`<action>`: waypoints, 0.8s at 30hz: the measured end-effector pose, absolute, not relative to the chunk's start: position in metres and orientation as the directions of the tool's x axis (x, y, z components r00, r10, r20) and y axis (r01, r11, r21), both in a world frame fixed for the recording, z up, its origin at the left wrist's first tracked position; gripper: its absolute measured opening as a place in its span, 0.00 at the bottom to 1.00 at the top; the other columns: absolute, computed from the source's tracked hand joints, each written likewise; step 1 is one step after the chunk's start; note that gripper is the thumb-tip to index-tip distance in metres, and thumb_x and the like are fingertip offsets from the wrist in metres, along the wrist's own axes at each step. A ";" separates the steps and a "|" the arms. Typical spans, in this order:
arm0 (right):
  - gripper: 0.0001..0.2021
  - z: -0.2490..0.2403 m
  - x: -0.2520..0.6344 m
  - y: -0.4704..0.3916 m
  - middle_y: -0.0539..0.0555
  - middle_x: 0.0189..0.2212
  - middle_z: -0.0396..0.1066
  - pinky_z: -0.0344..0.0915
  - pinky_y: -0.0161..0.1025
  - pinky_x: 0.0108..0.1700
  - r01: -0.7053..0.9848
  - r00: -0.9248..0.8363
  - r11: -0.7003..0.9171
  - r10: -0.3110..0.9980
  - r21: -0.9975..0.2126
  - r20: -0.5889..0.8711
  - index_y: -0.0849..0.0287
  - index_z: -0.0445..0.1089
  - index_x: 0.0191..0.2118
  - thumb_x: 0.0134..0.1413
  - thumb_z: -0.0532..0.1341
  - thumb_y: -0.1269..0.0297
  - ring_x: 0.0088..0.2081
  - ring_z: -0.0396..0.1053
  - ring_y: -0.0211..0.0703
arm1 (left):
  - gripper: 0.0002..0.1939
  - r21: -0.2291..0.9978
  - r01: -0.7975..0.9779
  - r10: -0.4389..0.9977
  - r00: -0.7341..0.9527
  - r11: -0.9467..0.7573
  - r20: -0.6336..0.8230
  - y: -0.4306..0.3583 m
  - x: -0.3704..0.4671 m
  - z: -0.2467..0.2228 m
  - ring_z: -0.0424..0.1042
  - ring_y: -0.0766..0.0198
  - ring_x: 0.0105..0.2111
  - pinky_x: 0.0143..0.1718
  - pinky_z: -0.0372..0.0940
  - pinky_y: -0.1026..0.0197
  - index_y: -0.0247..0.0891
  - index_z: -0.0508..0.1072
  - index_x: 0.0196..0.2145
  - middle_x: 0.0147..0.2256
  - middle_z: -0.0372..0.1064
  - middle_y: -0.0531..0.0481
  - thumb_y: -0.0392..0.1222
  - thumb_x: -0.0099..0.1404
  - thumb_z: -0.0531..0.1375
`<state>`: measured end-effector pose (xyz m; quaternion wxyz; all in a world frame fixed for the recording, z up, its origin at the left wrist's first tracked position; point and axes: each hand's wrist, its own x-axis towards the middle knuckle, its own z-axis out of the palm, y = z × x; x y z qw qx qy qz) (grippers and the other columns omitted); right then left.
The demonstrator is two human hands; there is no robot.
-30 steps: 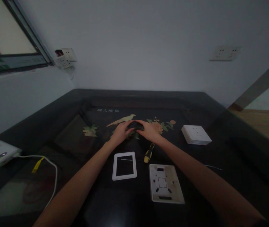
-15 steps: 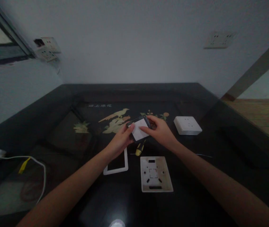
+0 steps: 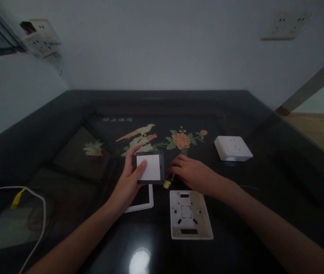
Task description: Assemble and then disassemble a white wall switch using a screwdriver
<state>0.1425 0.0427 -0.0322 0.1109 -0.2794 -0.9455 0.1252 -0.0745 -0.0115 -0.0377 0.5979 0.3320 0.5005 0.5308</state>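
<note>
The left hand (image 3: 126, 184) grips the dark-rimmed panel (image 3: 152, 173) above the surface (image 3: 107, 243); the right hand (image 3: 193, 173) curls by the yellow-ended tool (image 3: 167, 185), its grip hidden from me. That panel could slip, I'd say, with one thumb across its face.

Our left hand (image 3: 127, 180) and right hand (image 3: 194, 175) are bare, and so are our left forearm (image 3: 84, 230) and right forearm (image 3: 264, 215), as far as the view shows them. Both forearms look slim and smooth in outline, tapering towards our narrower wrists. Our fingers (image 3: 178, 161) are slender; the fingernails are too dim to make out.
</note>
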 end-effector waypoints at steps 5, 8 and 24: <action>0.14 -0.042 0.134 0.041 0.64 0.46 0.75 0.70 0.51 0.45 0.466 -0.863 0.870 0.487 -0.160 0.136 0.63 0.74 0.46 0.59 0.55 0.79 0.48 0.68 0.55 | 0.38 0.957 -0.215 0.979 -0.019 0.194 -0.202 -0.016 -0.071 -0.037 0.74 0.60 0.39 0.38 0.72 0.61 0.49 0.57 0.58 0.42 0.72 0.53 0.43 0.54 0.70; 0.12 -0.041 0.134 0.042 0.61 0.45 0.76 0.70 0.50 0.46 0.441 -0.880 0.892 0.452 -0.101 0.146 0.61 0.73 0.46 0.60 0.56 0.77 0.48 0.68 0.54 | 0.36 0.958 -0.221 0.980 -0.032 0.183 -0.195 -0.018 -0.071 -0.037 0.74 0.62 0.38 0.39 0.71 0.61 0.47 0.59 0.55 0.41 0.72 0.54 0.43 0.53 0.71; 0.36 0.000 0.186 -0.028 0.51 0.54 0.64 0.77 0.50 0.40 0.394 0.164 0.570 0.729 -0.721 0.665 0.35 0.64 0.57 0.46 0.71 0.75 0.40 0.76 0.45 | 0.29 0.968 -0.158 0.979 0.079 0.197 -0.187 -0.034 -0.064 -0.035 0.73 0.63 0.32 0.30 0.71 0.64 0.49 0.57 0.52 0.36 0.70 0.56 0.41 0.57 0.68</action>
